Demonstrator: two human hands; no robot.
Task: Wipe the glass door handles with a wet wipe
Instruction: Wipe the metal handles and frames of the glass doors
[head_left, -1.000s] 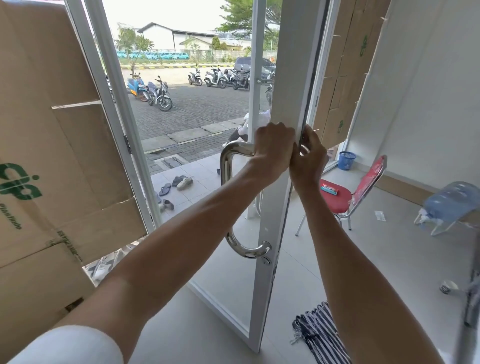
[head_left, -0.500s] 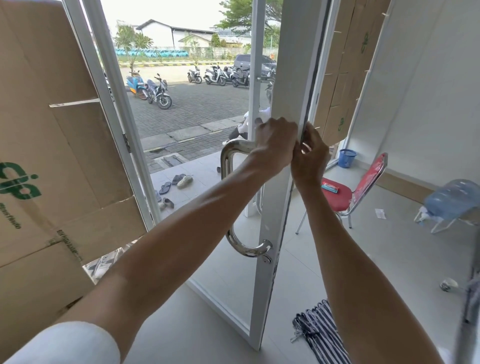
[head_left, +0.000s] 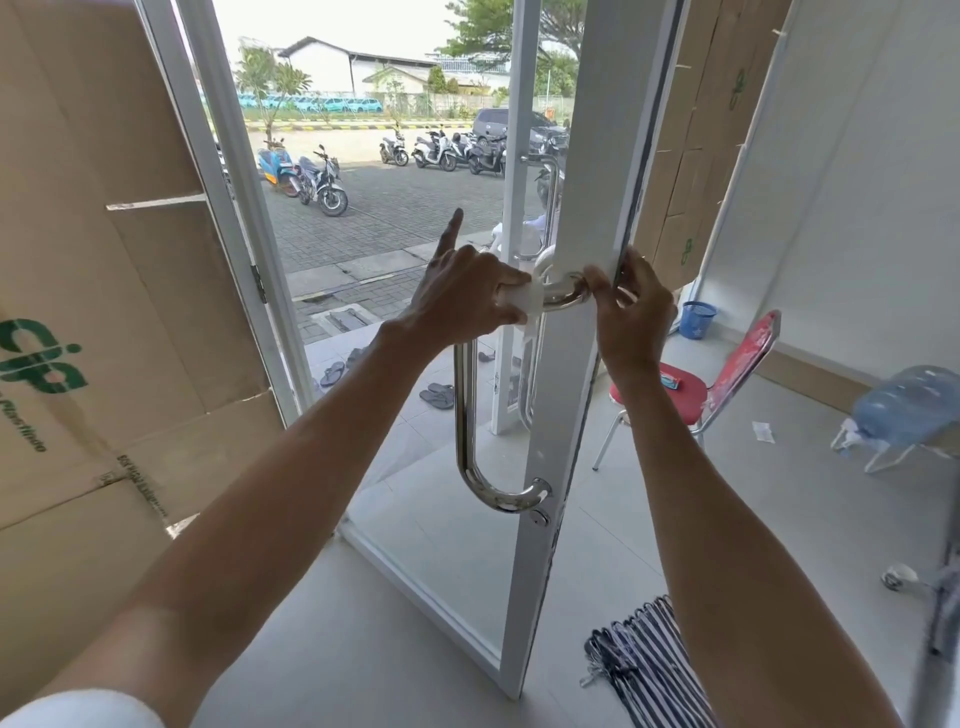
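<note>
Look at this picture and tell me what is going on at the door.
A person is wiping the steel handle of a glass door. The left hand holds a white wet wipe against the handle's top bend. The right hand grips the door's edge at the same height, as if steadying it. The door stands open to a paved yard.

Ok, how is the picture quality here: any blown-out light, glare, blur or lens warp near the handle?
Head view: sky washed to white by daylight; glare streaks on the steel handle; left hand, wet wipe and right hand read sharp. Head view edges: door frame bows from the wide lens, water jug looks smeared.
</note>
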